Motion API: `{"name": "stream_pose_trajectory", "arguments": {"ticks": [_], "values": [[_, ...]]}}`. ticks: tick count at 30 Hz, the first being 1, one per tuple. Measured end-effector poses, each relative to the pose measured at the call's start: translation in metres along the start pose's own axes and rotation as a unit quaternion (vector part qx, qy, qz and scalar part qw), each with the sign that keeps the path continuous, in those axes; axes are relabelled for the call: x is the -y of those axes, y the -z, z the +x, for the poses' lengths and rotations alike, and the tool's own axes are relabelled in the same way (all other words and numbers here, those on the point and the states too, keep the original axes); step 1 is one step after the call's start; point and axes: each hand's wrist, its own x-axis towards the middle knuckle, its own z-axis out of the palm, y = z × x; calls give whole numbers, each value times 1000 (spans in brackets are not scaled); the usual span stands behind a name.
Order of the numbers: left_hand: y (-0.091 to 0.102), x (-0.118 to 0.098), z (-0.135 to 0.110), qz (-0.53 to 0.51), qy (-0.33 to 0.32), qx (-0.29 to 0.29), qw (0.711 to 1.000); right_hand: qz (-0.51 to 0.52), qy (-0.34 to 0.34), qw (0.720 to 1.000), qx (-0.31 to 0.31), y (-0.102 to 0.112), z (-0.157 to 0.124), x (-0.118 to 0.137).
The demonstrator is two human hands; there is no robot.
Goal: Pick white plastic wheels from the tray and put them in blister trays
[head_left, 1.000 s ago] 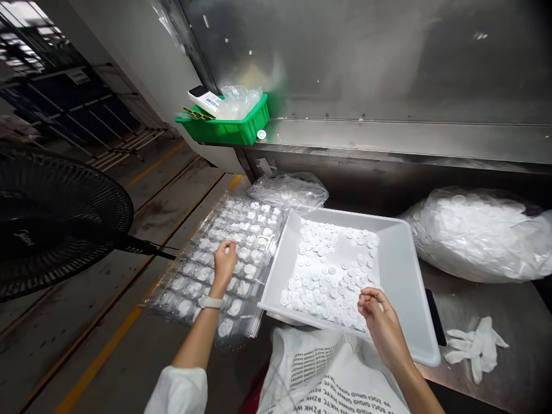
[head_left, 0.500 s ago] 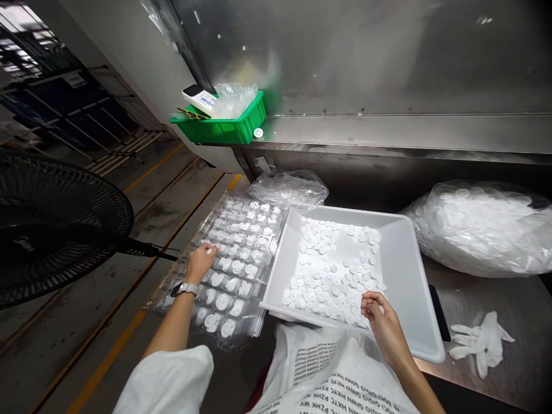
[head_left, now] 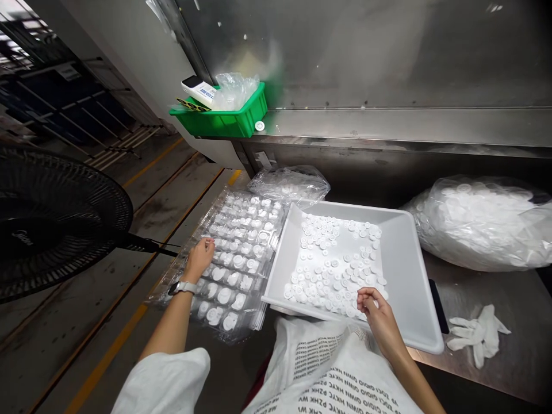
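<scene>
My left hand [head_left: 199,260] rests on a stack of transparent blister trays [head_left: 254,224], with its fingertips among rows of white round buttons. A watch [head_left: 181,287] sits on that wrist. My right hand [head_left: 373,313] is over the near edge of a white plastic tray [head_left: 414,276], its bunched fingertips at a loose spread of white buttons [head_left: 332,264]. Whether either hand holds a button is hidden by the fingers.
A large plastic bag of white buttons [head_left: 478,224] lies to the right, and a smaller bag [head_left: 288,184] lies behind the trays. White gloves [head_left: 476,333] lie on the steel table [head_left: 495,287]. A green bin [head_left: 224,123] stands on a steel ledge. A black fan [head_left: 52,224] stands at left.
My left hand has moved left across the blister trays, mostly within the first half second. My right hand stays at the white tray's near edge, and the view has tilted slightly.
</scene>
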Motion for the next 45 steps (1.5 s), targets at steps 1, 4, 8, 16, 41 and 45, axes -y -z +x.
{"name": "stream_pose_trajectory", "arguments": {"ticks": [1, 4, 8, 16, 41, 45], "values": [[1, 0, 0, -1, -5, 3, 1000, 0, 0, 1000, -3, 0, 0, -1], [3, 0, -2, -5, -14, 11, 1000, -1, 3, 1000, -11, 0, -2, -2], [5, 0, -4, -20, -17, 6, 1000, -5, 9, 1000, -18, -3, -3, -3], [-3, 6, 1, -48, -65, 45, 996, -18, 14, 999, -22, -7, -4, -6], [-1, 14, -28, -9, -162, -8, 987, -69, 10, 998, -3, -6, -16, -14], [-1, 15, -46, -49, -160, -45, 985, -93, 19, 995, 18, 1, -22, -20]]}}
